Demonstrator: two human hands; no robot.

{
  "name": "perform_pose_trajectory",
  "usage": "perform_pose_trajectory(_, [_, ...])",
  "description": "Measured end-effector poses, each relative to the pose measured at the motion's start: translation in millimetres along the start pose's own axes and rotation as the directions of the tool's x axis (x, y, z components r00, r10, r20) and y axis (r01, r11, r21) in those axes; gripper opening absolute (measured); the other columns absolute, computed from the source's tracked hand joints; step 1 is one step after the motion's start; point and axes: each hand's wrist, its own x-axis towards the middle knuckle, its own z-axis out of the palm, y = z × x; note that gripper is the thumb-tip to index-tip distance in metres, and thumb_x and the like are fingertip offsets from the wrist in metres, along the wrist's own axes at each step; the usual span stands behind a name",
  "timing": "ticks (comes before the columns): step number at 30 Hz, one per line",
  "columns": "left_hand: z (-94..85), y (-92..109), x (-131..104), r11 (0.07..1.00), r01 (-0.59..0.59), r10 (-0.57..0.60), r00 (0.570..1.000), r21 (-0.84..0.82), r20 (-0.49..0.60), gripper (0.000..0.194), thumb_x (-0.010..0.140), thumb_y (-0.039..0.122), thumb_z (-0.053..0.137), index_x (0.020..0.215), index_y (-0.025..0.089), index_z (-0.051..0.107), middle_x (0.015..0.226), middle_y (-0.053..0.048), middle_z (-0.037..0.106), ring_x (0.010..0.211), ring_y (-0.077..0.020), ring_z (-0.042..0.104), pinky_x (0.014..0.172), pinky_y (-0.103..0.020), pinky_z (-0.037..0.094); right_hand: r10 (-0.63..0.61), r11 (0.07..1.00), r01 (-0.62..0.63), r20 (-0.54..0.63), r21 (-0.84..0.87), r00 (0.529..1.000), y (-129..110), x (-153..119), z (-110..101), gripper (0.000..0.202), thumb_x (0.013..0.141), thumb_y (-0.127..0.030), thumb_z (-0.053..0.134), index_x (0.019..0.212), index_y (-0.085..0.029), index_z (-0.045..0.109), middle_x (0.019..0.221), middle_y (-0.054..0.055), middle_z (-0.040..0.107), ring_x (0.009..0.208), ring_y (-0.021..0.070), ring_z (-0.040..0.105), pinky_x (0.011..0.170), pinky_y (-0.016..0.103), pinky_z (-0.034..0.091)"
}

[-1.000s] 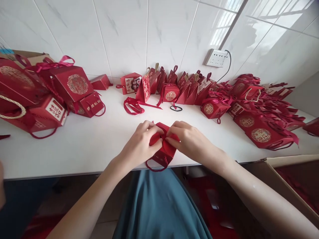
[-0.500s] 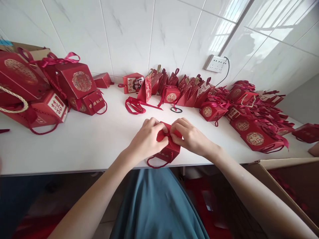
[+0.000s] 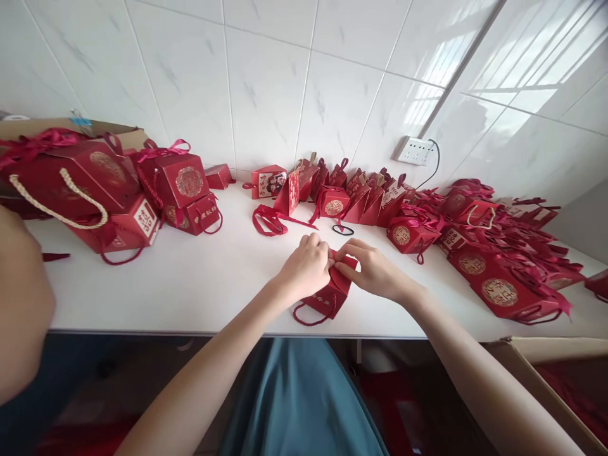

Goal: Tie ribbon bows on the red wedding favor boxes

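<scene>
A small red gift box [image 3: 327, 299] with gold lettering and a twisted red cord handle [image 3: 311, 322] stands near the table's front edge. My left hand [image 3: 308, 266] is curled over its top left side, fingers closed on a red ribbon there. From the right, my right hand [image 3: 368, 269] pinches at the same spot, thumb and forefinger together on the ribbon. My fingers hide most of the ribbon. Behind the box lie a loose red ribbon [image 3: 268, 220] and a black ring-shaped band [image 3: 342, 230].
Stacked red boxes [image 3: 187, 183] stand at the left, beside another person's arm [image 3: 23, 304]. Upright red boxes [image 3: 365, 199] line the tiled wall. A heap of beribboned boxes [image 3: 498, 288] covers the right side. An open carton [image 3: 546, 347] sits at the lower right.
My left hand has rolled over and closed more tightly at the box top; the right stays pinched. The view has shifted left, and another person's arm has come in at the left.
</scene>
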Motion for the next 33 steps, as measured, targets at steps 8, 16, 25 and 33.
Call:
perform_pose_trajectory(8, [-7.3,-18,6,0.996,0.055,-0.052,0.997,0.074,-0.054,0.014,0.09,0.014,0.043,0.089,0.012,0.057,0.1,-0.013,0.051,0.104,-0.0289,0.049,0.091,-0.045,0.045,-0.092,0.993,0.094,-0.036,0.077,0.995,6,31,21,0.008,0.088,-0.016,0.044,0.081,-0.018,0.049,0.087,0.009,0.053,0.076,0.0194,0.052,0.072,0.035,0.047])
perform_pose_trajectory(16, [-25.2,-36,10,0.993,-0.011,0.008,1.0,0.118,0.027,0.011,0.085,0.013,0.046,0.083,0.016,0.056,0.101,-0.01,0.056,0.1,-0.0267,0.053,0.092,-0.043,0.046,-0.191,0.971,0.191,-0.015,0.146,0.981,17,48,31,0.01,0.09,-0.015,0.042,0.082,-0.019,0.047,0.088,0.008,0.053,0.069,0.0155,0.051,0.068,0.031,0.049])
perform_pose_trajectory(25, [-9.0,-47,27,0.999,0.049,-0.05,0.998,-0.012,-0.047,0.008,0.088,0.015,0.042,0.083,0.019,0.047,0.102,-0.009,0.051,0.105,-0.0241,0.051,0.094,-0.04,0.047,-0.15,0.967,0.144,0.011,0.211,0.989,35,68,26,0.005,0.08,-0.013,0.053,0.08,-0.018,0.053,0.086,0.007,0.058,0.07,0.0163,0.055,0.067,0.032,0.048])
perform_pose_trajectory(33, [-14.9,-46,29,0.99,0.04,-0.036,0.999,-0.136,0.032,0.003,0.086,0.022,0.053,0.088,0.021,0.051,0.104,-0.004,0.052,0.103,-0.0191,0.056,0.093,-0.035,0.048,-0.125,0.905,0.125,-0.027,0.406,0.992,49,63,30,0.007,0.082,-0.013,0.054,0.079,-0.019,0.058,0.101,0.008,0.06,0.096,0.0183,0.061,0.086,0.034,0.05])
